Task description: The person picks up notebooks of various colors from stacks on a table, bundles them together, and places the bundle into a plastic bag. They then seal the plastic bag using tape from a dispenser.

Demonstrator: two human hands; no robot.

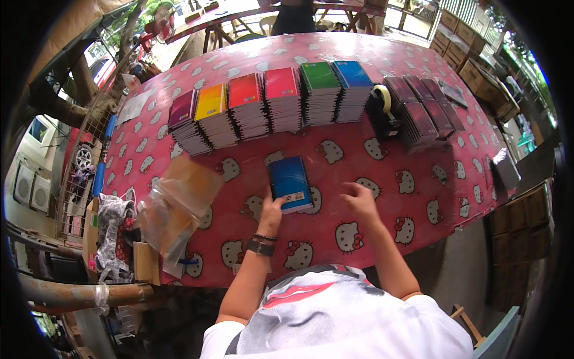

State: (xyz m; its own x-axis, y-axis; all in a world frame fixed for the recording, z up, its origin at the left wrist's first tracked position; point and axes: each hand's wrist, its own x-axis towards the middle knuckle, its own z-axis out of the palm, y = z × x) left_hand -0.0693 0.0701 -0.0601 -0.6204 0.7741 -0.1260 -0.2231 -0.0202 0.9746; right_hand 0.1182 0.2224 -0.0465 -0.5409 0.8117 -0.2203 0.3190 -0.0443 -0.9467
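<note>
A blue spiral notebook (289, 182) lies over the middle of the table, its wire binding along the right side and a white label near its lower edge. My left hand (273, 209) grips it at the lower left corner, thumb on the cover and the other fingers mostly hidden beneath. To the right of the notebook, apart from it, my right hand (360, 202) hovers with its fingers loosely bent and spread, holding nothing that I can see. Beyond them stands a row of notebook stacks, from purple (183, 107) and yellow (210, 100) to green (320, 76) and blue (353, 74).
Right of the stacks sit a tape dispenser (382, 113) and wrapped dark notebook packs (420, 116). Clear plastic bags (179, 197) lie at the left, beside a patterned cloth bundle (115, 233). A pink patterned cover (335, 233) spreads over the table. Cardboard boxes (520, 233) are piled at the right.
</note>
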